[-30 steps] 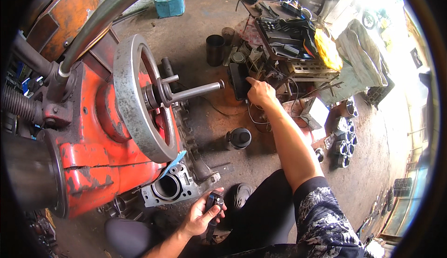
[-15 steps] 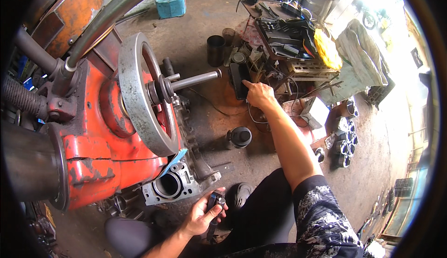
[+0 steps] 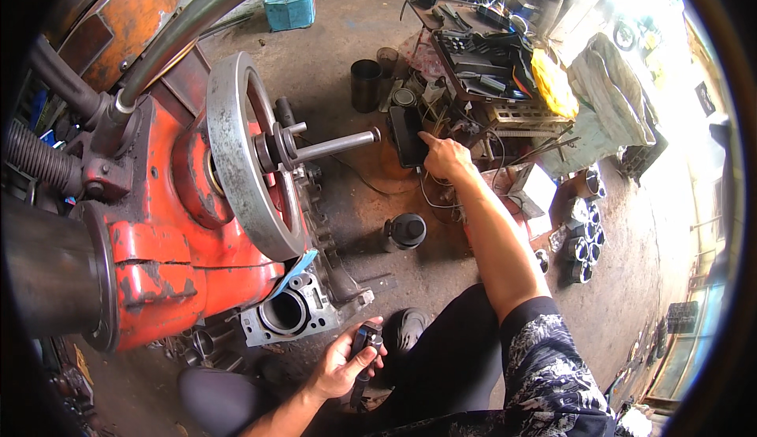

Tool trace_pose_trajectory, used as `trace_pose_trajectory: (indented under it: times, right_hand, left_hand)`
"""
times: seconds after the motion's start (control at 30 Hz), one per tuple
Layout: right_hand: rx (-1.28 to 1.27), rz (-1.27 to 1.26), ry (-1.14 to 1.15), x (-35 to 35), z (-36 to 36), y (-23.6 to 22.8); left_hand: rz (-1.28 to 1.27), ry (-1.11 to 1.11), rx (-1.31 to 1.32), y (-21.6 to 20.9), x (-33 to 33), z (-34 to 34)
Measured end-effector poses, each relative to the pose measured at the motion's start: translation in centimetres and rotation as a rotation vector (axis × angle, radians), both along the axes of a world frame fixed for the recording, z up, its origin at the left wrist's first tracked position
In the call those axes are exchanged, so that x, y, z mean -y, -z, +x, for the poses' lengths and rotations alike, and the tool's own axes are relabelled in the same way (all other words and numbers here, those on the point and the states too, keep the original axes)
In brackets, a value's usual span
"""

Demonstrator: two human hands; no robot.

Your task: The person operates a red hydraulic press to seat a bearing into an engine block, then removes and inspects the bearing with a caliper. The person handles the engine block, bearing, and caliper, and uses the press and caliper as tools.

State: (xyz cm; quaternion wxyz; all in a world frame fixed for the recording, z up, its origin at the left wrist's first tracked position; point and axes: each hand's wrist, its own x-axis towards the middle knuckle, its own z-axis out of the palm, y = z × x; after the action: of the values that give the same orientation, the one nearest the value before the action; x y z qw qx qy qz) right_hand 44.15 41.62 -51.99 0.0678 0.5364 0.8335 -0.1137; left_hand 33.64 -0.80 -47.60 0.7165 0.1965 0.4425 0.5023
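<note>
My left hand (image 3: 344, 364) is closed around a small dark metal tool with a blue part (image 3: 367, 342), held low over my lap. Its exact kind is not clear. My right hand (image 3: 448, 158) reaches forward, index finger stretched out and the other fingers loosely curled, holding nothing. That fingertip is at the right edge of a black phone (image 3: 408, 136) propped upright with a pale cable below it; whether it touches cannot be told. To the left stands a red machine (image 3: 158, 279) with a grey handwheel (image 3: 229, 153). Beneath it sits a metal engine block (image 3: 315, 320) with a round bore.
A dark bottle (image 3: 405, 233) stands on the floor between the machine and my right arm. Beyond are a dark cylinder sleeve (image 3: 365, 86) and a bench with a black tool case (image 3: 473, 55) and yellow bag (image 3: 554, 82). Several metal cylinders (image 3: 583, 248) lie at right.
My right hand has drawn back slightly to the right, its fingertip moving from over the phone to its edge. My left hand keeps the dark tool in place.
</note>
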Motion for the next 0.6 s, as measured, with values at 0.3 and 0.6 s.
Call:
trace_pose_trajectory:
  times: [0.3, 0.6]
  right_hand:
    - [0.045, 0.02, -0.038, 0.4, -1.5, 0.3]
    - [-0.012, -0.004, 0.02, -0.4, 0.2, 0.2]
  left_hand:
    - [0.022, 0.017, -0.007, -0.1, 0.1, 0.1]
    - [0.039, 0.019, 0.006, -0.2, 0.2, 0.3]
